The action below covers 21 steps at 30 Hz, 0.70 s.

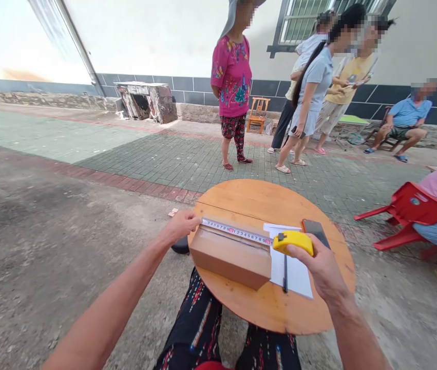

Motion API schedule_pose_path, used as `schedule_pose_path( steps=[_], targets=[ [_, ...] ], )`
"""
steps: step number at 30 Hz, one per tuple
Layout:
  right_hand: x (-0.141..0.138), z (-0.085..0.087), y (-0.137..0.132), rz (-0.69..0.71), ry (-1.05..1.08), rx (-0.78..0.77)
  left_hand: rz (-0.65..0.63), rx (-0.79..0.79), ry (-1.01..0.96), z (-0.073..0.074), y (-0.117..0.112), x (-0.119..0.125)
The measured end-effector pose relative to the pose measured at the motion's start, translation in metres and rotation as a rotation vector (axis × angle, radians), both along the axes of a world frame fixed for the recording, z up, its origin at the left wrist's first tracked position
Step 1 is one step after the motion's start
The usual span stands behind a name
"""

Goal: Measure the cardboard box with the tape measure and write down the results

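A brown cardboard box rests on a round wooden table. Along its top lies the white blade of a tape measure, pulled out from its yellow case. My left hand pinches the blade's free end at the box's left edge. The yellow case is gripped in my right hand, just past the box's right end. Beneath the case, white paper lies on the table with a black pen on it. A dark phone-like object is partly hidden behind my right hand.
Several people stand beyond the table, one in a pink flowered top. At right, someone sits on a red plastic chair; farther back another person sits. A small wooden chair and a worn stove-like block stand by the wall.
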State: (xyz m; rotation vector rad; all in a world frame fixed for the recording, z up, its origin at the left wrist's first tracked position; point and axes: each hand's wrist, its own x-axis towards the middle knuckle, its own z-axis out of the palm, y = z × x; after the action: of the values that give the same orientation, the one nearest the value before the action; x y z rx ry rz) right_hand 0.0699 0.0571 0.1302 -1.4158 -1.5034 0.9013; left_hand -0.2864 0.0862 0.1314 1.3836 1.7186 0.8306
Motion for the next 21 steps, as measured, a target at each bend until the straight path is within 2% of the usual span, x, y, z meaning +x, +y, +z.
schedule_pose_path(
  steps=[21],
  targets=[
    [0.012, -0.013, 0.007, 0.087, 0.055, -0.049, -0.057, -0.044, -0.024, -0.002, 0.003, 0.003]
  ],
)
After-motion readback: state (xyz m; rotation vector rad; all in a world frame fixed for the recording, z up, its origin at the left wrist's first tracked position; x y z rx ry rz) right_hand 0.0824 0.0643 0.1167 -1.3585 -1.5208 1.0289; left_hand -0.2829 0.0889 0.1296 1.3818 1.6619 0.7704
